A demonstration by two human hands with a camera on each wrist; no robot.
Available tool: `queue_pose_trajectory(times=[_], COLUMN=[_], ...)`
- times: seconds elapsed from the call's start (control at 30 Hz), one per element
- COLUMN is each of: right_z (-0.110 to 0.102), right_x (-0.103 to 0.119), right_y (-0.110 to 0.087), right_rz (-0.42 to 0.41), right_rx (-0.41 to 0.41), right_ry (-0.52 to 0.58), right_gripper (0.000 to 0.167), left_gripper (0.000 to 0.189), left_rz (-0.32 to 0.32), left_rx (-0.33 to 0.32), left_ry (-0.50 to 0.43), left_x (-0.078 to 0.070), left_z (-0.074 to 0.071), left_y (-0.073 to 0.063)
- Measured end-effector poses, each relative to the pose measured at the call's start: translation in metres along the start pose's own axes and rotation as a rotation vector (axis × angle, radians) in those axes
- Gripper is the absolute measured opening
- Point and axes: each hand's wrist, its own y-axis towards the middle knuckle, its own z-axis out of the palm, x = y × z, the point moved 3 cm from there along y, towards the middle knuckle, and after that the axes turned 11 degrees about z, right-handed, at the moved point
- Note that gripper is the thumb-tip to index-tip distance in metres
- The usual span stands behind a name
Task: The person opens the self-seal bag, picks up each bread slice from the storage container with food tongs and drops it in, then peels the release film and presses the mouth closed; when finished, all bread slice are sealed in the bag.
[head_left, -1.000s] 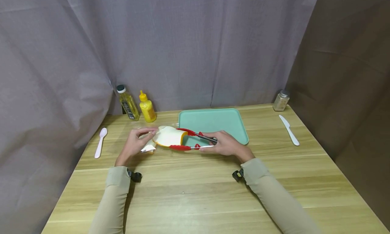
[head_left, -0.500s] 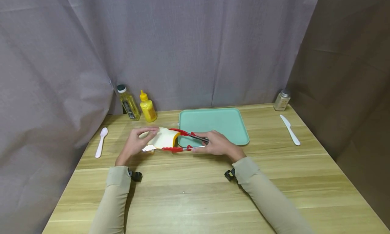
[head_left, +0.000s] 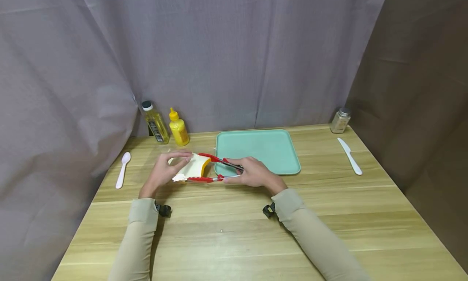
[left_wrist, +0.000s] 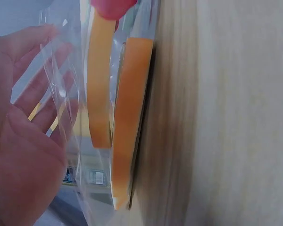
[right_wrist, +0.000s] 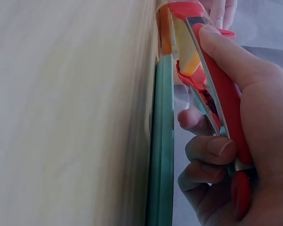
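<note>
Wooden table (head_left: 226,244); tongs (head_left: 200,179) point left, long axis crosswise, bread slice (head_left: 195,164) between.

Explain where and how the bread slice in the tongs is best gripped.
Probably grip the bread slice by its near and far edges, bringing the tongs from the tray side. It is broad and thin, the red tips straddle those edges, and the left hand is at the opposite end.
</note>
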Motion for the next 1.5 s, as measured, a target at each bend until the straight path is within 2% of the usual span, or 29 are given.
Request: queue_pose_trajectory(times=[0.67, 0.87, 1.03, 1.5], right_z=[0.015, 0.021, 0.025, 0.031], right_x=[0.022, 0.029, 0.033, 0.036], right_y=[0.012, 0.016, 0.019, 0.022], right_rz=[0.018, 0.018, 0.023, 0.075], right_rx=[-0.043, -0.056, -0.066, -0.073], right_ry=[-0.006, 0.031, 0.033, 0.022], right_gripper=[0.092, 0.092, 0.092, 0.094], left_gripper=[0.021, 0.021, 0.021, 0.019], left_rz=[0.021, 0.044, 0.029, 0.039], left_rx=[-0.023, -0.029, -0.027, -0.055], left_ry=[-0.023, -0.045, -0.054, -0.075], left_x=[-0.009, -0.009, -0.009, -0.009], left_z=[0.0, 0.0, 0.001, 0.002], left_y=[0.002, 0.003, 0.002, 0.005])
